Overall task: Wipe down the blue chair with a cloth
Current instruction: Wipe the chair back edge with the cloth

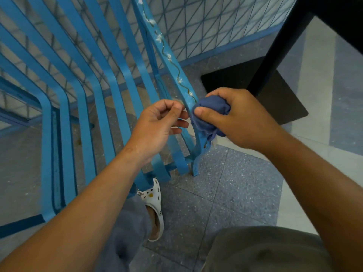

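Note:
The blue chair [94, 91], made of curved slats, fills the left and middle of the head view. Its right armrest [170, 61] carries a painted wavy line and white specks. My right hand [235, 118] grips a bunched dark blue cloth [212, 112] and presses it against the lower front bend of that armrest. My left hand [159, 122] hovers just left of the same bend with its fingers loosely curled, holding nothing that I can see. The armrest's stretch under the cloth is hidden.
A black table leg [279, 48] rises from a flat black base [235, 79] right of the chair. A blue-lined tiled wall [216, 22] stands behind. My foot in a white clog [155, 205] rests on the speckled grey floor below the seat.

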A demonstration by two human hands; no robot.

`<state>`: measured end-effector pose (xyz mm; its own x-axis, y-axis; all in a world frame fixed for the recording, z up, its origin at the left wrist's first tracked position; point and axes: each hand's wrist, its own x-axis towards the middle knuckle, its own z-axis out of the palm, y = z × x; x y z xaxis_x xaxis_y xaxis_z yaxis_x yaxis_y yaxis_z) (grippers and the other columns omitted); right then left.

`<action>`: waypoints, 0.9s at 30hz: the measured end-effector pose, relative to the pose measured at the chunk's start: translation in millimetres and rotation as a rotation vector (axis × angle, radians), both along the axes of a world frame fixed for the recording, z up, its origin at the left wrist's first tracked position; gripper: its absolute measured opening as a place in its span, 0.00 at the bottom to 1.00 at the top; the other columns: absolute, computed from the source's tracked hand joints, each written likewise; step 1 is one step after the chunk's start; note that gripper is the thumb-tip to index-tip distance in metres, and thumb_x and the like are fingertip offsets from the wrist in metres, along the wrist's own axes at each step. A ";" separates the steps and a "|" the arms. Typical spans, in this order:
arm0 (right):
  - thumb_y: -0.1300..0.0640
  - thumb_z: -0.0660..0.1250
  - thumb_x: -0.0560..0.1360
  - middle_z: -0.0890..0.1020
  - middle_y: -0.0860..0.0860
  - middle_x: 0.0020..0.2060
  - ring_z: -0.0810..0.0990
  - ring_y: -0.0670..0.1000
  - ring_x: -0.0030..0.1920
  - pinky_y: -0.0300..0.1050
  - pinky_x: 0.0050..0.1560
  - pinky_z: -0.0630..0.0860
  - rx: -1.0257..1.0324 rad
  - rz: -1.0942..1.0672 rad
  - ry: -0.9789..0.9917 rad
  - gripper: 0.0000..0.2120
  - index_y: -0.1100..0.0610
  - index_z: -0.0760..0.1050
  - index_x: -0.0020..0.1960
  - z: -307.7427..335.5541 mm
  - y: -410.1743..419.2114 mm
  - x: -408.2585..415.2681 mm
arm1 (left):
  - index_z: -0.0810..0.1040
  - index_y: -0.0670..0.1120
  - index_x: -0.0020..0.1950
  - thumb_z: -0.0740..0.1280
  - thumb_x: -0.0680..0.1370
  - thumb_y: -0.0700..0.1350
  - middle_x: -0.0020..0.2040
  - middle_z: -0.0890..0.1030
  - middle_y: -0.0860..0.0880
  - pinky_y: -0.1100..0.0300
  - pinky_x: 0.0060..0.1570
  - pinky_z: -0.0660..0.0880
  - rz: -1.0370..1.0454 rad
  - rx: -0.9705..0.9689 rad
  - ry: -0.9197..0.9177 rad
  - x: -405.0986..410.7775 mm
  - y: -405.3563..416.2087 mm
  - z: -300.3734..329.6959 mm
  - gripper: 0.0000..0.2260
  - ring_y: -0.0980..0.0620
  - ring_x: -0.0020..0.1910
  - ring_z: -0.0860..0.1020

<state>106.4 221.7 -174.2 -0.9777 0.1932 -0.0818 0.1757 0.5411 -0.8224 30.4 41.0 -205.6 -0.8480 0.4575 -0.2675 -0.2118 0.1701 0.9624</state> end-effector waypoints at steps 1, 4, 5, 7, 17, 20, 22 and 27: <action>0.45 0.73 0.76 0.83 0.47 0.39 0.82 0.41 0.37 0.32 0.34 0.75 0.009 0.031 -0.044 0.11 0.52 0.80 0.52 1.1 3.8 0.7 | 0.79 0.48 0.49 0.64 0.83 0.46 0.42 0.85 0.52 0.57 0.46 0.79 0.007 0.003 -0.005 -0.5 0.4 0.6 0.06 0.51 0.43 0.84; 0.45 0.73 0.74 0.84 0.45 0.39 0.83 0.41 0.39 0.35 0.35 0.76 0.082 0.136 -0.145 0.11 0.50 0.81 0.51 5.7 18.4 8.1 | 0.79 0.48 0.49 0.65 0.82 0.46 0.44 0.85 0.50 0.56 0.47 0.79 0.020 0.007 -0.008 -1.7 1.6 2.7 0.05 0.49 0.44 0.85; 0.45 0.73 0.74 0.84 0.44 0.39 0.83 0.40 0.39 0.36 0.37 0.76 0.124 0.140 -0.161 0.10 0.48 0.81 0.51 6.4 23.6 10.7 | 0.80 0.48 0.49 0.66 0.82 0.46 0.45 0.85 0.49 0.55 0.47 0.79 0.020 0.008 -0.005 -2.1 1.9 3.1 0.05 0.49 0.44 0.85; 0.46 0.72 0.75 0.83 0.43 0.40 0.81 0.38 0.40 0.35 0.38 0.72 0.210 0.067 -0.125 0.08 0.47 0.80 0.53 7.4 32.9 13.5 | 0.80 0.48 0.49 0.67 0.81 0.47 0.47 0.86 0.47 0.54 0.49 0.79 0.014 0.009 0.002 -2.5 1.4 3.9 0.04 0.49 0.46 0.85; 0.46 0.74 0.75 0.83 0.44 0.44 0.82 0.41 0.45 0.36 0.41 0.80 -0.011 -0.050 0.080 0.14 0.52 0.79 0.55 -6.7 -1.2 -3.5 | 0.79 0.48 0.48 0.64 0.83 0.47 0.42 0.84 0.50 0.57 0.45 0.77 0.041 0.051 -0.021 -0.5 7.2 1.5 0.07 0.51 0.42 0.84; 0.46 0.72 0.76 0.82 0.44 0.45 0.82 0.41 0.46 0.39 0.46 0.81 0.022 -0.186 0.106 0.14 0.52 0.79 0.57 -11.1 11.7 -8.0 | 0.79 0.48 0.49 0.65 0.83 0.48 0.44 0.85 0.49 0.57 0.45 0.77 0.052 0.070 -0.027 -0.3 8.1 1.1 0.06 0.47 0.45 0.84; 0.48 0.72 0.77 0.82 0.43 0.44 0.81 0.38 0.44 0.35 0.46 0.78 0.014 -0.268 0.152 0.13 0.53 0.79 0.58 -6.2 20.5 -6.0 | 0.79 0.48 0.50 0.66 0.82 0.48 0.45 0.86 0.48 0.56 0.46 0.77 0.050 0.078 -0.028 -0.1 7.5 1.0 0.05 0.46 0.47 0.84; 0.49 0.74 0.76 0.82 0.44 0.42 0.81 0.39 0.42 0.31 0.39 0.77 -0.037 -0.109 0.131 0.12 0.54 0.80 0.54 1.8 0.4 5.5 | 0.79 0.48 0.49 0.68 0.81 0.46 0.42 0.85 0.50 0.57 0.44 0.77 0.062 0.079 -0.023 -2.5 6.0 0.4 0.03 0.51 0.43 0.84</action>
<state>111.9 222.1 -172.4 -0.9540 0.2977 0.0356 0.1220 0.4938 -0.8610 27.9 47.0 -205.2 -0.8696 0.4246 -0.2523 -0.2416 0.0798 0.9671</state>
